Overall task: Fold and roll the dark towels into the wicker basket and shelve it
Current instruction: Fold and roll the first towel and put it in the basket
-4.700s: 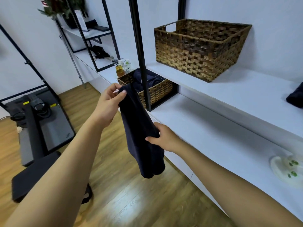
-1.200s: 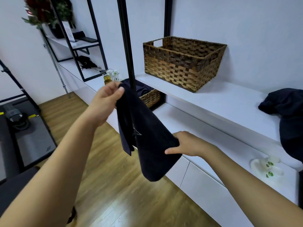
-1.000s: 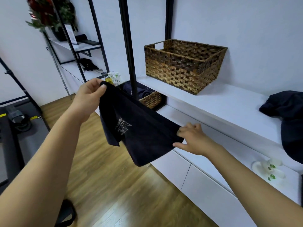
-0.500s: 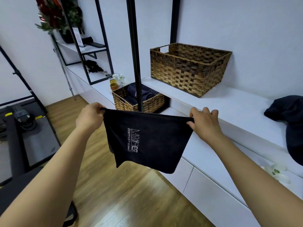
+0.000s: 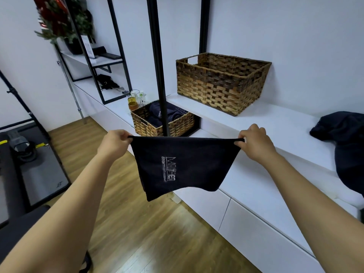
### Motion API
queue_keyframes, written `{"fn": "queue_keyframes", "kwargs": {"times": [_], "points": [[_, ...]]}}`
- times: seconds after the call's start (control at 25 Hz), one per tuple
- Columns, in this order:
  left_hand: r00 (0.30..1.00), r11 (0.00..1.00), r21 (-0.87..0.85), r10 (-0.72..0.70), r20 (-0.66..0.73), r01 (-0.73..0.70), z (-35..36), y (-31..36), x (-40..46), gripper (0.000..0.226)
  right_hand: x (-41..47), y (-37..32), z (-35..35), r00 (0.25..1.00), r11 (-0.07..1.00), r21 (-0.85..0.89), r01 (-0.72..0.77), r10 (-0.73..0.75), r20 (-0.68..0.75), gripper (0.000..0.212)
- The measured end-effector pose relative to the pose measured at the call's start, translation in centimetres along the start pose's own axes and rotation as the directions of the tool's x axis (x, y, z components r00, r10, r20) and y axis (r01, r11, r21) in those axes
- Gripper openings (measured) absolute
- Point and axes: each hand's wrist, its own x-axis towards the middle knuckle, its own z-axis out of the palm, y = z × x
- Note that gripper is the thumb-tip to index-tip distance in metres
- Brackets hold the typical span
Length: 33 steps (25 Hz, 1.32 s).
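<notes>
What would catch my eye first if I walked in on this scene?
Front and centre, a dark towel with a pale printed logo hangs stretched in the air, its top corners pinched by the left hand and the right hand. Behind it, a large wicker basket stands on the upper white shelf, while a smaller basket holding dark towels sits on the level below, to the left.

Empty brown wicker basket (image 5: 220,83) on upper white shelf (image 5: 275,123); towel-filled smaller wicker basket (image 5: 163,123) below-left; crumpled dark towels (image 5: 342,131) right.
</notes>
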Motion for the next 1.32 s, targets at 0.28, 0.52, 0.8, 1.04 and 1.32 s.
{"fn": "queue_keyframes", "kwargs": {"times": [0.28, 0.52, 0.8, 1.04, 1.32], "points": [[0.987, 0.914, -0.373, -0.146, 0.071, 0.162, 0.9, 2.6, -0.9, 0.009, -1.9, 1.4, -2.3, 0.982, 0.830, 0.533, -0.165, 0.186, 0.015, 0.013], [0.970, 0.761, -0.620, -0.050, 0.238, 0.191, -0.4, 8.3, -2.4, 0.014, -4.6, 1.4, -6.2, 0.896, 0.387, 0.889, -0.244, 0.441, 0.054, 0.020], [0.946, 0.752, -0.648, 0.110, 0.305, 0.122, 1.5, 16.3, -2.3, 0.003, -8.2, 3.5, -14.1, 0.890, -0.042, 0.999, 0.019, 0.455, 0.002, 0.014], [0.931, 0.726, -0.687, 0.235, 0.278, 0.022, 4.3, 25.1, 0.4, 0.004, -5.5, 9.9, -20.2, 0.877, -0.078, 0.983, 0.168, 0.466, -0.113, 0.016], [0.892, 0.682, -0.731, 0.318, 0.321, 0.020, 11.6, 38.6, 6.5, 0.012, 5.0, 18.8, -25.0, 0.846, -0.094, 0.957, 0.273, 0.497, -0.193, 0.005]]}}
